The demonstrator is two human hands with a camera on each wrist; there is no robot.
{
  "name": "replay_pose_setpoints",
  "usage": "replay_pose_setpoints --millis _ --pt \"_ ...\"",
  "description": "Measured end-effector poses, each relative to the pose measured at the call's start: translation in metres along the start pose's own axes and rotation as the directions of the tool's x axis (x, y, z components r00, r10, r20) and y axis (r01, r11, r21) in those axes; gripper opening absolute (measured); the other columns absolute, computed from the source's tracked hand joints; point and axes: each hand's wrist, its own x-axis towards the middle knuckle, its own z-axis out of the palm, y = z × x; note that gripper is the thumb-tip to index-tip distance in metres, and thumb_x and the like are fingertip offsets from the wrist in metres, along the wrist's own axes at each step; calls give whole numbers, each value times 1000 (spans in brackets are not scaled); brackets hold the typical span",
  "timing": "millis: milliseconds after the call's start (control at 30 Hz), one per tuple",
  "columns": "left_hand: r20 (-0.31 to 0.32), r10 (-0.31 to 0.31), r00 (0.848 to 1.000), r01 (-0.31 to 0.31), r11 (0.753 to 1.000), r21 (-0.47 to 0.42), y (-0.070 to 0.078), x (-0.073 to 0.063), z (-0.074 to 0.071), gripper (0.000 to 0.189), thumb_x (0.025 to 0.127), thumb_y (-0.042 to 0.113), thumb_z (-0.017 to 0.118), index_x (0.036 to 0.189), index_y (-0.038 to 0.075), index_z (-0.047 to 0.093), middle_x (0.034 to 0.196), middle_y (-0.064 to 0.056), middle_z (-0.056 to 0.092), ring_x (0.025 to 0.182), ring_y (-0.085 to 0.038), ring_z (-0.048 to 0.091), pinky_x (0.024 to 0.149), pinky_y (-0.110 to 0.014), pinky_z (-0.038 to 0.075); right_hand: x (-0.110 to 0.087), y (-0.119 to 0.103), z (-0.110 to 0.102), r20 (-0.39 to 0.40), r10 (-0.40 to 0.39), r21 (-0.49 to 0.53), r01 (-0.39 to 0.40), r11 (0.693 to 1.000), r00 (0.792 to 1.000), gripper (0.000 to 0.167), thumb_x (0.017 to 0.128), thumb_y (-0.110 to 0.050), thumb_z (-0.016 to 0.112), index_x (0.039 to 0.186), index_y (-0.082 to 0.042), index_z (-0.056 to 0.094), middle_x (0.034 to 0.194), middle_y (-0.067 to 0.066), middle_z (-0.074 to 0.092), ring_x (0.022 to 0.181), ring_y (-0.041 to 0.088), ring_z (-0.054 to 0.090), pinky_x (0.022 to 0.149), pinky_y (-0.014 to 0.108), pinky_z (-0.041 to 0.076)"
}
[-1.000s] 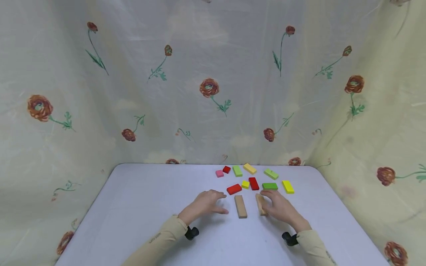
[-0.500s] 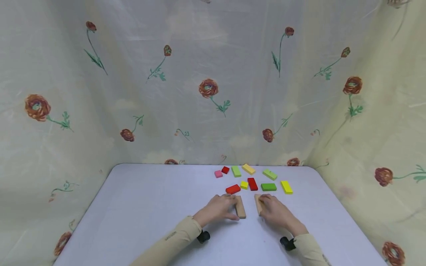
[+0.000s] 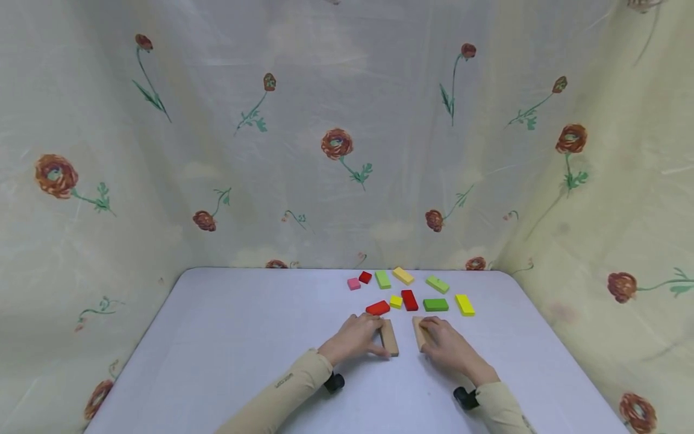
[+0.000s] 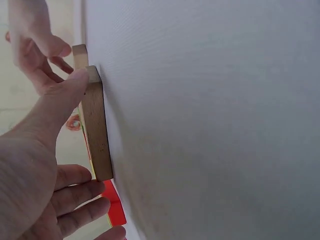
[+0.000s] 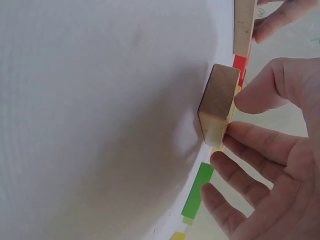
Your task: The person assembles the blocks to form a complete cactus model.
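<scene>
Two plain wooden blocks lie side by side on the white table, long sides running away from me. My left hand point(image 3: 353, 339) grips the left wooden block point(image 3: 389, 339); in the left wrist view its thumb is on the near end of that block point(image 4: 96, 127) and fingers are at the far end. My right hand point(image 3: 449, 346) holds the right wooden block point(image 3: 418, 330) from its right side, partly covering it. In the right wrist view, thumb and index fingertips meet the edge of this block point(image 5: 220, 92), while the other fingers stay off it.
Beyond the hands lie several coloured blocks, among them a red block point(image 3: 378, 308), a small yellow block point(image 3: 396, 301), a green block point(image 3: 436, 305) and a long yellow block point(image 3: 464, 305). A pink block point(image 3: 353, 283) sits farther back. Flowered cloth point(image 3: 336, 199) hangs behind the table.
My left hand has come right and taken hold of the left wooden block. My right hand has shifted slightly left over its block. The view has drifted a little.
</scene>
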Motion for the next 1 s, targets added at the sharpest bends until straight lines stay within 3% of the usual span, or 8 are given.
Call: replay_pose_setpoints --millis 200,567,733,1000 --pt "18 6 1000 -6 1000 0 1 3 -1 75 71 56 78 131 16 60 125 3 64 110 -14 55 99 -47 44 -2 -2 -2 3 10 -8 -10 1000 1000 55 83 -21 70 133 -2 55 139 15 50 129 34 46 105 55 38" --pt "42 24 999 -19 995 -102 -7 3 -4 74 70 53 80 131 15 60 122 4 63 106 -11 53 96 -37 47 -2 -4 1 -10 0 -26 0 1000 1000 55 83 -20 70 132 -1 55 139 15 51 128 34 46 105 54 37" --pt "53 7 999 -1 994 -113 -15 -6 -5 75 69 54 81 130 16 60 119 5 63 102 -10 53 93 -31 48 0 -4 4 -21 -12 -45 11 999 1000 54 82 -20 69 131 -2 56 137 14 52 124 33 49 102 53 41" --pt "70 -51 996 58 992 -112 -33 -35 -12 79 68 52 83 132 14 57 126 1 61 108 -13 54 95 -32 49 -1 0 5 -39 -10 -52 8 999 999 52 83 -18 66 131 -2 56 137 15 53 122 34 49 100 54 42"
